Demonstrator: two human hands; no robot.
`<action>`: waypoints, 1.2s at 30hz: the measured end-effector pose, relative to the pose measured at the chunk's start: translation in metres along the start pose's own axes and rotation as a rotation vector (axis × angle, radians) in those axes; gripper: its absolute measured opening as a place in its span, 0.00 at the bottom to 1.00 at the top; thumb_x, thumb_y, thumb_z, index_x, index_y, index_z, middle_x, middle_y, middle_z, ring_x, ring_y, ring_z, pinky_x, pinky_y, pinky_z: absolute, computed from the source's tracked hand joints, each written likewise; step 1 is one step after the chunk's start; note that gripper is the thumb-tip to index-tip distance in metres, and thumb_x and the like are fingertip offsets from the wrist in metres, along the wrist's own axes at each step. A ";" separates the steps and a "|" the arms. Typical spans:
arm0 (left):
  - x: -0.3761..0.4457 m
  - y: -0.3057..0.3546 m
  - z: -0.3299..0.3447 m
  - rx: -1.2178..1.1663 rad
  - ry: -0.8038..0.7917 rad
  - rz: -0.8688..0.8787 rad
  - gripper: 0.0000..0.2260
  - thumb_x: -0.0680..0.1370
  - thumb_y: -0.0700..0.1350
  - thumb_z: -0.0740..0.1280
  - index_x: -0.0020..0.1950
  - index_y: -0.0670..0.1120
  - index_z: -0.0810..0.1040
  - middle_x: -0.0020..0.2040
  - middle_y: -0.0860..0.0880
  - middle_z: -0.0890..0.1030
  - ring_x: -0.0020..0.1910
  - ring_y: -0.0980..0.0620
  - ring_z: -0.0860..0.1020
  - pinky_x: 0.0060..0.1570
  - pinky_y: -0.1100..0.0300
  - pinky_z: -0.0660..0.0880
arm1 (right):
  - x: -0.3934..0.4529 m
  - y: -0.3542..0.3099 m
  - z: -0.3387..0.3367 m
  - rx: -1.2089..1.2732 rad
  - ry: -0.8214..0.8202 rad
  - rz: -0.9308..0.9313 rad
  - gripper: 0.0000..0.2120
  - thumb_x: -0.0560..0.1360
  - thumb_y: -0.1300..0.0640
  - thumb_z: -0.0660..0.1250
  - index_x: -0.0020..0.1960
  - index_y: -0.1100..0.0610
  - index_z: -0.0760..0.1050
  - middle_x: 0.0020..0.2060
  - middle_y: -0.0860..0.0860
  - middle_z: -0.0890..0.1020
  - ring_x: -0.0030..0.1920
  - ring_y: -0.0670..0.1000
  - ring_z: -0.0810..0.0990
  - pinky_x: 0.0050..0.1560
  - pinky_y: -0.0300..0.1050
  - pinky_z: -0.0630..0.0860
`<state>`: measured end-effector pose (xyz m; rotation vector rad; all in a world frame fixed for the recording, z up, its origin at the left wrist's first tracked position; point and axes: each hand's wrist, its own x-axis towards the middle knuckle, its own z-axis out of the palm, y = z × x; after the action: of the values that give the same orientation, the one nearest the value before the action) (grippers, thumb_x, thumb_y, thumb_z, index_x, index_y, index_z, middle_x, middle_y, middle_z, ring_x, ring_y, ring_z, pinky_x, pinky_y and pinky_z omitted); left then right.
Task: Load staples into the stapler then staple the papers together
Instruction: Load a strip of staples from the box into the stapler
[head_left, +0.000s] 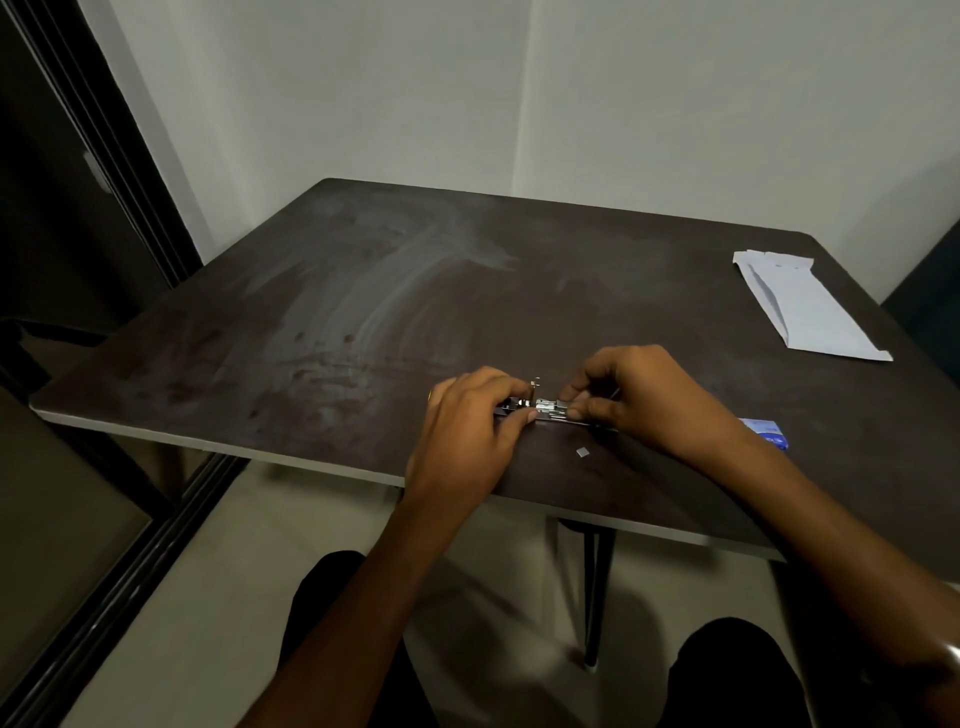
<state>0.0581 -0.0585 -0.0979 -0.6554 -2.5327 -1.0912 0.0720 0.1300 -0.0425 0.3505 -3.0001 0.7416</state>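
Both hands meet over the near middle of the table (363, 291), working one item between them. Left hand (470, 426): back up, fingers curled, thumb and forefinger pinching the left end of the stapler (540, 408). Stapler: slim, bright metal, lying flat and lengthwise left to right on the table top, opened out so its narrow channel shows; a small upright metal tab stands at its far side. Right hand (639, 397): fingers bent, fingertips (577, 411) pinched on the right part of the stapler's channel; whether a staple strip sits under them cannot be told. Loose staple piece (583, 451): small, pale grey, squarish, on the table just near of the stapler, apart from both hands. Staple box (766, 434): blue and white card, partly hidden behind the right forearm, near right. Papers (802, 312): white, long, folded, flat, at the far right corner, well apart from the stapler. Table: dark brown, matt, smeared with pale wipe streaks, rounded corners, light edge band.
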 end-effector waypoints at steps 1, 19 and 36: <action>0.000 0.000 0.000 0.001 -0.001 0.000 0.07 0.75 0.47 0.69 0.51 0.48 0.82 0.50 0.54 0.81 0.50 0.53 0.78 0.60 0.50 0.70 | 0.001 0.000 0.000 -0.006 -0.004 -0.005 0.06 0.69 0.62 0.74 0.45 0.55 0.84 0.39 0.49 0.84 0.35 0.37 0.78 0.38 0.23 0.71; -0.001 -0.001 0.001 0.001 0.001 -0.001 0.07 0.75 0.47 0.69 0.52 0.49 0.81 0.50 0.54 0.81 0.50 0.54 0.78 0.60 0.51 0.69 | 0.001 0.001 -0.005 -0.121 -0.071 -0.121 0.10 0.69 0.58 0.75 0.49 0.50 0.83 0.43 0.46 0.78 0.40 0.46 0.77 0.43 0.37 0.73; -0.003 0.002 -0.001 -0.078 0.027 -0.034 0.10 0.75 0.47 0.70 0.55 0.54 0.77 0.49 0.59 0.80 0.50 0.61 0.77 0.61 0.50 0.72 | -0.023 0.022 -0.004 -0.004 0.068 0.020 0.15 0.66 0.60 0.77 0.52 0.54 0.80 0.42 0.48 0.79 0.42 0.50 0.80 0.47 0.42 0.77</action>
<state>0.0621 -0.0591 -0.0973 -0.6150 -2.4978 -1.2079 0.0895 0.1553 -0.0511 0.2892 -2.9451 0.7336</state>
